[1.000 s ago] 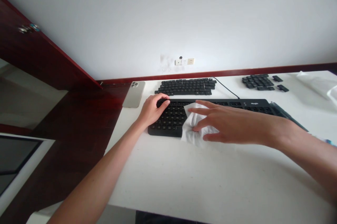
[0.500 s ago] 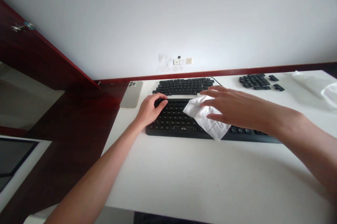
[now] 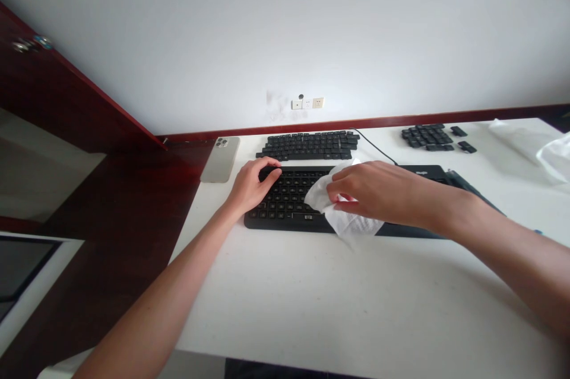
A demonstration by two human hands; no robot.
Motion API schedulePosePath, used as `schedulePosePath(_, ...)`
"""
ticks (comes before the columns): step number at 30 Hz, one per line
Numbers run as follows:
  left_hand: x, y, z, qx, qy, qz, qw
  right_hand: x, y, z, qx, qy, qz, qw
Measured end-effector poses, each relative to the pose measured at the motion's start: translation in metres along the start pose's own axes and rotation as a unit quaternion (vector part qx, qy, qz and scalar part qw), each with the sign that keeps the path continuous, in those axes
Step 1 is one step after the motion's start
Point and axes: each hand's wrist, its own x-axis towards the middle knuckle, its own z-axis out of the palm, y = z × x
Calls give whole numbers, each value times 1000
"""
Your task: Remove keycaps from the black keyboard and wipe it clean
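A black keyboard [image 3: 285,221] with its keycaps off the left part lies on the white table. My left hand [image 3: 255,183] is closed over its upper left corner, thumb on top. Bunched in the fingers of my right hand [image 3: 363,189] is a white wet wipe [image 3: 356,226], which spreads over the middle of the keyboard and hangs past its front edge. The right part of the keyboard is mostly hidden under my right hand and forearm. Behind the keyboard, the removed keycaps [image 3: 307,146] are laid out in rows.
A second group of keycaps [image 3: 425,136] lies at the back right, with two loose ones beside it. A phone [image 3: 220,160] rests at the table's left edge. White crumpled sheeting [image 3: 556,156] is at the far right. A black cable [image 3: 376,146] runs behind the keyboard.
My right hand has lowered from spread fingers above the wipe to a closed grip that bunches it. My left hand stays on the keyboard's corner.
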Motion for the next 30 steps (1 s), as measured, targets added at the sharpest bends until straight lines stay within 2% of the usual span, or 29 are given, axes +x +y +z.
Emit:
schedulePosePath(4,0,0,0,3,-2,-6,1000,-1,-9,-3,57,-27,-22,998)
schedulePosePath(12,0,1,-1,15,-5,-15,1000,-18,-10,-5,121,-86,25,989)
schedulePosePath(17,2,-1,-1,21,-9,-20,1000,-13,1,-12,149,-132,17,980)
schedulePosePath(22,3,-2,-1,38,-11,-37,999,-9,17,-9,192,-157,9,969)
schedulePosePath(26,4,6,-2,77,-28,-66,994,-25,19,-10,176,-197,-12,964)
schedulePosePath(30,6,4,-5,99,-38,-111,988,-39,17,-15,100,-225,-40,969)
